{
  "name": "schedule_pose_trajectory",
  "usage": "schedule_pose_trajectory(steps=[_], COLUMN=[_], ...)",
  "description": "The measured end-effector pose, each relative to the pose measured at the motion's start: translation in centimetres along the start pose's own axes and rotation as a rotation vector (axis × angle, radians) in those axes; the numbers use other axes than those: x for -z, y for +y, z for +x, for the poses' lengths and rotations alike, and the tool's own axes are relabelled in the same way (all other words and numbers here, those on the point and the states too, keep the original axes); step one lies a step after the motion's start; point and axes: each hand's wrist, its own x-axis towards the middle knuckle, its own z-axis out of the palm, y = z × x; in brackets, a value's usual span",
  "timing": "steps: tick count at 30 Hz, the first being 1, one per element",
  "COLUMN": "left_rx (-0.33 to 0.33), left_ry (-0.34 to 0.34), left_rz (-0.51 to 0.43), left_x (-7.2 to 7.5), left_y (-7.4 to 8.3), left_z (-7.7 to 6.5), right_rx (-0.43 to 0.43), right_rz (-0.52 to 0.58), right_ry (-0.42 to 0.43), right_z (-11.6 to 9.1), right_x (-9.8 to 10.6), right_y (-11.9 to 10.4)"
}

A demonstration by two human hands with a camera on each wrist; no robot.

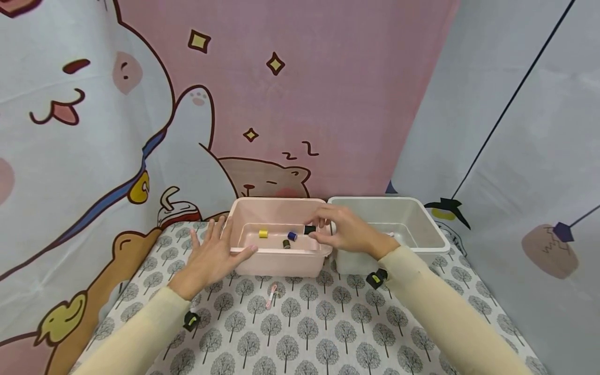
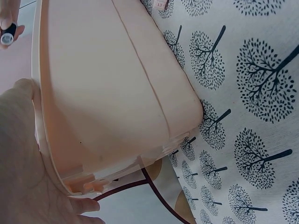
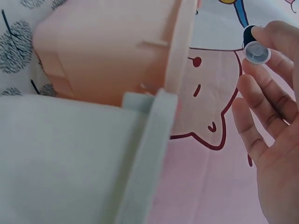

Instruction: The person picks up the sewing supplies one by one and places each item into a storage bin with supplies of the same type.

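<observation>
My right hand (image 1: pixel 346 229) pinches a spool of black thread (image 3: pixel 252 43) between thumb and forefinger, held up over the right end of the pink bin (image 1: pixel 281 263). In the right wrist view its pale round end faces the camera and the other fingers are loosely bent. On the bin's floor lie a yellow thread spool (image 1: pixel 263 234), a blue thread spool (image 1: pixel 292 236) and a dark green thread spool (image 1: pixel 286 244). My left hand (image 1: pixel 211 255) is at the bin's left front corner, fingers spread and straight, with its palm side along the rim (image 2: pixel 42 107).
A white bin (image 1: pixel 436 245) stands right beside the pink one, with a small pale item inside partly hidden by my right wrist. In front of the pink bin a small pink strip (image 1: pixel 271 296) lies on the tree-print cloth (image 1: pixel 307 330). A cartoon-printed curtain (image 1: pixel 351 104) hangs behind.
</observation>
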Motion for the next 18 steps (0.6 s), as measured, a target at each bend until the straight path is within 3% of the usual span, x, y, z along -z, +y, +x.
schedule_pose_trajectory(steps=[18], left_rx=[0.004], left_ry=[0.003], left_rz=[-0.001], left_x=[-0.2], left_y=[0.0], left_z=[0.1], right_rx=[-0.143], right_rz=[0.011], right_ry=[0.001], right_z=[4.7], right_x=[0.9], right_y=[3.2])
